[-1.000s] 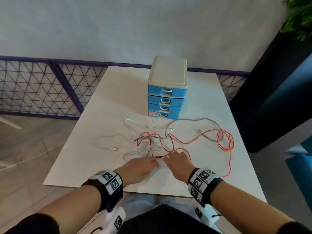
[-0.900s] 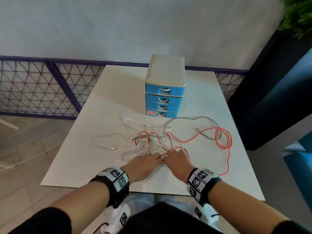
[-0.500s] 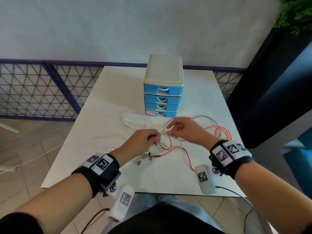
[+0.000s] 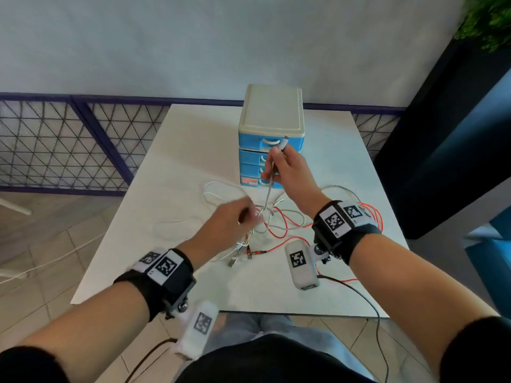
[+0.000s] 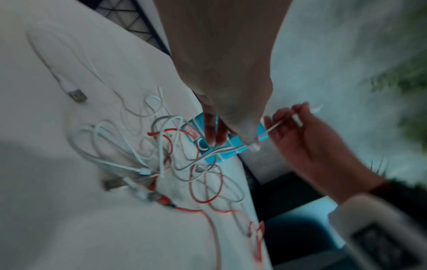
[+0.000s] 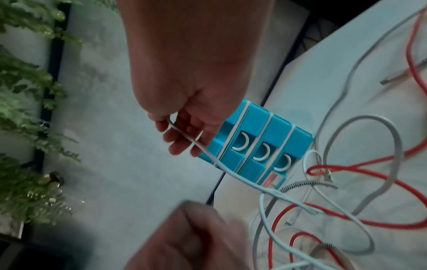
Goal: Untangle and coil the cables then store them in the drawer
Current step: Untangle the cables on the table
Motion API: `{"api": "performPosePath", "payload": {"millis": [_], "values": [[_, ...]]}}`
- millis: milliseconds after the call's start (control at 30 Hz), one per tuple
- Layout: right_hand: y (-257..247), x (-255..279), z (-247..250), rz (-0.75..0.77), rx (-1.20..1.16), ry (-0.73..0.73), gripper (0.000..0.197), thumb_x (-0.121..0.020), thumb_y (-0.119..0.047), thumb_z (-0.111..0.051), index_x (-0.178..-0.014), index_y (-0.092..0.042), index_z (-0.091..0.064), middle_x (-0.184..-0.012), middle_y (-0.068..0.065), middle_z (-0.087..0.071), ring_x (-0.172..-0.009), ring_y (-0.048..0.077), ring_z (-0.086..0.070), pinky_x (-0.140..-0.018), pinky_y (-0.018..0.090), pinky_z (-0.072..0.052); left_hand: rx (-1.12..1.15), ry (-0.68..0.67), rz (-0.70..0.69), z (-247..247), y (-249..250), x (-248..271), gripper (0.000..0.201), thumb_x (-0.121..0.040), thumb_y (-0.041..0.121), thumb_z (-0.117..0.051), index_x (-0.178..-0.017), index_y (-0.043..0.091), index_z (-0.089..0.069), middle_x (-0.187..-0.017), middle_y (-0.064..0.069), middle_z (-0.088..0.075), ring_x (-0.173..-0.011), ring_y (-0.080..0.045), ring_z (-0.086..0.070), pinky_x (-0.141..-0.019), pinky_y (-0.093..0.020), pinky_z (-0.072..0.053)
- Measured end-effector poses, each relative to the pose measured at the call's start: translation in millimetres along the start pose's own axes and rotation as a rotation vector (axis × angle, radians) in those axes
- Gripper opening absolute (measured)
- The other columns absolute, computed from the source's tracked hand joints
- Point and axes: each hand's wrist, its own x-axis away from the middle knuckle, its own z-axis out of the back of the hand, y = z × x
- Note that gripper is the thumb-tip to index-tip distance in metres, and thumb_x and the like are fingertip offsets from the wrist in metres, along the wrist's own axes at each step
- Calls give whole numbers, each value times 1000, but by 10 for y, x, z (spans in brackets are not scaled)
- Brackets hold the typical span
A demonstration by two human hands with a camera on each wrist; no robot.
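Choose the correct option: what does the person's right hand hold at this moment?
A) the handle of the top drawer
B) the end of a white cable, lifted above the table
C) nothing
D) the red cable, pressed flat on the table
B: the right hand pinches the white cable near its plug, raised in front of the blue drawer unit, while the red cable lies on the table.

The head view looks forward and down from above the desk point(image 4: 193, 150), taking in both forearms, the blue drawer unit point(image 4: 271, 139) at centre frame and the wall behind. Each wrist view sits close, looking along its own palm, tilted. All three share the drawer unit point(image 5: 221, 149) point(image 6: 258, 146) and the tangled cables point(image 4: 273, 225) point(image 5: 166, 155) point(image 6: 335, 210); each wrist view also catches the opposite hand.
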Motion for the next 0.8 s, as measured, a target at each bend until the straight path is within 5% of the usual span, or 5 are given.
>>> {"api": "performPosePath", "payload": {"millis": [100,200,333,500,800], "values": [[13,-32,19,-4,112,-12,26,-103,-24,-39,-81,-15,-50,-64,-1,-39,-49,8,-41,-55,27,-45,-297,-448,-75,-169,-219,135,11,-87,27,-60,-82,18,-58,-81,3,-61,-73,-11,-55,-62,-19,-42],[55,-23,31,13,293,-14,29,-102,-31,-39,-80,-21,-54,-63,-6,-38,-51,5,-36,-51,23,-33,-462,-571,-76,-351,-487,152,17,-90,27,-47,-97,18,-60,-99,3,-59,-94,-16,-55,-78,-36,-48],[83,67,85,74,501,-61,31,-102,-34,-37,-85,-20,-58,-67,-2,-45,-60,10,-41,-59,24,-35,-645,-554,-76,-542,-618,112,23,-92,30,-46,-108,20,-58,-112,3,-52,-113,-17,-49,-77,-36,-47],[119,153,174,58,601,-172,30,-103,-34,-36,-88,-23,-60,-66,3,-41,-60,15,-38,-57,26,-34,-776,-524,-111,-574,-569,55,15,-89,17,-46,-99,18,-57,-105,-1,-58,-103,-24,-55,-63,-33,-41],[240,134,186,10,667,-242,30,-102,-28,-40,-82,-12,-57,-72,-5,-58,-62,8,-51,-63,21,-42,-225,-282,-71,55,28,-287,18,-89,9,-56,-101,19,-64,-93,9,-62,-87,-11,-59,-80,-22,-47]]}}
